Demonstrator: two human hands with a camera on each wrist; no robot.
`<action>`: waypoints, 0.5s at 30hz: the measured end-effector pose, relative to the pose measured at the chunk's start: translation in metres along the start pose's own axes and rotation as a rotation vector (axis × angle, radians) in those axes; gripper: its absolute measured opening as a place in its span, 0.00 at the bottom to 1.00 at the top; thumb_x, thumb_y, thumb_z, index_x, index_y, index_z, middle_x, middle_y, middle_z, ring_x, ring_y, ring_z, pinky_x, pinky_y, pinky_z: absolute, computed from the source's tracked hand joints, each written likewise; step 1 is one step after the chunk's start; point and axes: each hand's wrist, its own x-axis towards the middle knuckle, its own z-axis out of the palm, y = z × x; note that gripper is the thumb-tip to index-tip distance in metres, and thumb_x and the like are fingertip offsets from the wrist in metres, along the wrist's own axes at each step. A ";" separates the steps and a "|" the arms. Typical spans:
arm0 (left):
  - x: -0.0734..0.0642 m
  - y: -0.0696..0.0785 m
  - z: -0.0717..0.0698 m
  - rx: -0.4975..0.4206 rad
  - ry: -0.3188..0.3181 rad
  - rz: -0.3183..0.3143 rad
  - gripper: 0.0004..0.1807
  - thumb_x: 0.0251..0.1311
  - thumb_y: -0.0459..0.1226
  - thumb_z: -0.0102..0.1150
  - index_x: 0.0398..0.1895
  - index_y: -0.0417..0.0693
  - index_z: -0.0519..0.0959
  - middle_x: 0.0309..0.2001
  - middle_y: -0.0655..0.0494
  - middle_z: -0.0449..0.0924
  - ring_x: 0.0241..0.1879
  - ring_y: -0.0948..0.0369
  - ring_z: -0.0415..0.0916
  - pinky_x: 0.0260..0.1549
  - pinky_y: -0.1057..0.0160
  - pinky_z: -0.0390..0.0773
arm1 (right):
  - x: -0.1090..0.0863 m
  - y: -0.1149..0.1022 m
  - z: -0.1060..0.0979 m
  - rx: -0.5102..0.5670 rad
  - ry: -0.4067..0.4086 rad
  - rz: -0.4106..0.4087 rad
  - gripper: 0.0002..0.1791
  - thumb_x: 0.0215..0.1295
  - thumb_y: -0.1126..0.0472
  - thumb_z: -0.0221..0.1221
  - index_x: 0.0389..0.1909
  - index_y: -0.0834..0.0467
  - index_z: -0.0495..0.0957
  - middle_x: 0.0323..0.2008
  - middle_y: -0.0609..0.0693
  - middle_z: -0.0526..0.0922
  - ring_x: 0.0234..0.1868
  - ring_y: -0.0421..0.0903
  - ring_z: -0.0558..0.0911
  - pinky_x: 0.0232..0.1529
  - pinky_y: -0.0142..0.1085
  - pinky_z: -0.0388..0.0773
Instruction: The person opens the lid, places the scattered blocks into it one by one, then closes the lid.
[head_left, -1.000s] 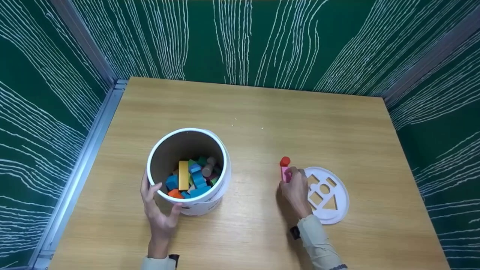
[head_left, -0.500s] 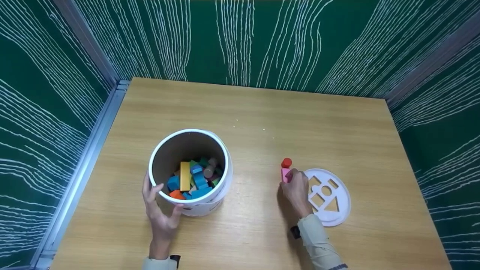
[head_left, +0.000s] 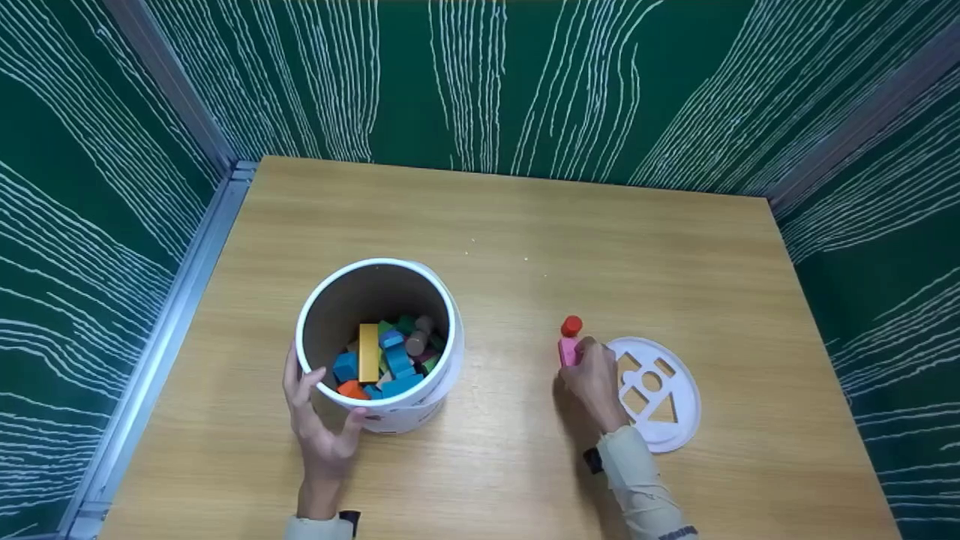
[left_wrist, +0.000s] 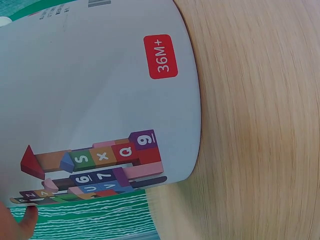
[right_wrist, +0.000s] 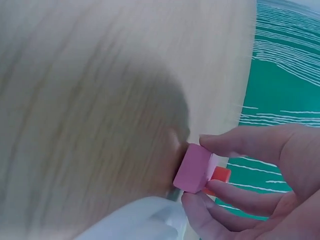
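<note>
A white cylindrical bucket [head_left: 405, 417] of colourful toy blocks stands on the left half of the table. My left hand [head_left: 322, 435] holds its near left side, fingers spread at the rim and thumb on the outside wall. In the left wrist view the printed bucket wall [left_wrist: 110, 90] fills most of the picture. To the right, my right hand [head_left: 592, 379] pinches a pink block [head_left: 568, 351] between thumb and fingers, low over the table. Just beyond it is a red round block [head_left: 571, 325]. The right wrist view shows the pink block [right_wrist: 194, 169] at the fingertips.
Beside my right hand lies a white round lid [head_left: 679, 409] with shaped cutouts, partly behind the hand. Inside the bucket are a yellow block [head_left: 368, 352], an orange block [head_left: 352, 389] and several blue ones. Green walls with white lines enclose the wooden table [head_left: 495, 217].
The pink block has tilted slightly leftward in my right hand, which has barely shifted. My left hand and the bucket have stayed put.
</note>
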 end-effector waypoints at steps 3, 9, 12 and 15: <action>0.000 0.001 0.000 0.004 -0.002 -0.008 0.37 0.58 0.57 0.56 0.49 0.30 0.63 0.63 0.22 0.52 0.67 0.50 0.53 0.66 0.59 0.57 | 0.000 -0.002 -0.005 0.002 -0.050 0.064 0.18 0.42 0.72 0.64 0.39 0.70 0.76 0.30 0.61 0.81 0.28 0.51 0.79 0.24 0.37 0.77; 0.000 0.002 -0.001 0.024 -0.004 -0.020 0.37 0.58 0.58 0.55 0.49 0.31 0.62 0.63 0.22 0.52 0.67 0.51 0.53 0.66 0.61 0.57 | 0.000 -0.008 -0.013 0.022 -0.105 0.132 0.22 0.46 0.71 0.65 0.45 0.70 0.75 0.37 0.63 0.81 0.35 0.53 0.80 0.36 0.42 0.81; 0.001 0.002 -0.001 0.032 -0.009 -0.026 0.37 0.58 0.58 0.55 0.49 0.31 0.62 0.64 0.22 0.52 0.67 0.51 0.53 0.66 0.61 0.57 | -0.002 -0.010 -0.015 0.033 -0.083 0.123 0.21 0.47 0.70 0.66 0.45 0.70 0.76 0.37 0.63 0.82 0.36 0.53 0.81 0.38 0.44 0.81; 0.001 0.002 -0.001 0.035 -0.012 -0.031 0.37 0.58 0.58 0.55 0.49 0.31 0.62 0.64 0.22 0.52 0.67 0.52 0.53 0.66 0.61 0.56 | -0.005 -0.014 -0.017 0.054 -0.050 0.104 0.22 0.48 0.68 0.68 0.45 0.69 0.76 0.37 0.63 0.82 0.36 0.53 0.80 0.39 0.44 0.81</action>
